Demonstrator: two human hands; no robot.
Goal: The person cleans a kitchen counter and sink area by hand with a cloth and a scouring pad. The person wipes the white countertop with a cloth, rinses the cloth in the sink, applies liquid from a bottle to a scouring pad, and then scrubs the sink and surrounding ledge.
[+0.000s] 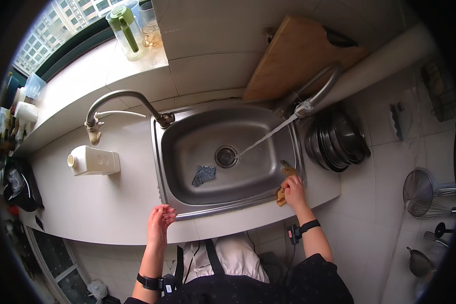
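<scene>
Before me a stainless steel sink [190, 133] is set into a pale counter. My right hand [294, 190] grips a crumpled tan cloth [288, 171] on the sink's right rim, near its front corner. My left hand [162, 218] hovers by the front left corner of the sink, fingers loosely curled and somewhat apart, with nothing in it. A stream of water [266, 136] runs from the right faucet [328, 81] down to the drain [226, 156]. On the basin floor, left of the drain, lies a grey-blue textured scouring cloth [204, 175].
Left of the sink stand a second faucet [123, 94] and a white plastic jug [95, 161] without a cap. Stacked dark metal bowls [336, 140] sit at the right. A wooden cutting board [288, 60] leans behind the sink. A green-lidded pitcher [128, 36] stands on the windowsill.
</scene>
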